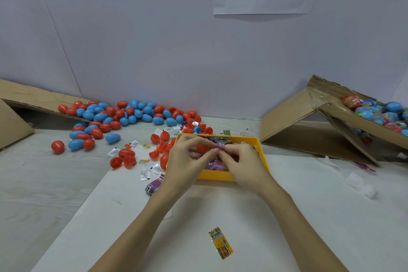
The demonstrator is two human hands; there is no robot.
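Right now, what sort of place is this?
Probably a toy-egg packing bench: loose red and blue plastic eggs, a yellow tray of printed sleeves, and a cardboard box of wrapped eggs.

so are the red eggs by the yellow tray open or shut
Open: red plastic egg halves beside the yellow plastic tray lie separated, hollows showing.

The left forearm (141,223) enters the view at about 7 o'clock and runs up toward 1 o'clock. The right forearm (293,223) enters at about 5 o'clock and runs toward 11 o'clock. The left hand (187,158) and the right hand (241,164) meet near the centre, backs up and wrists straight. The fingers of each hand are curled, with thumb and forefinger tips pinching a small pink wrapper (219,146) between them. The two sets of fingertips almost touch.
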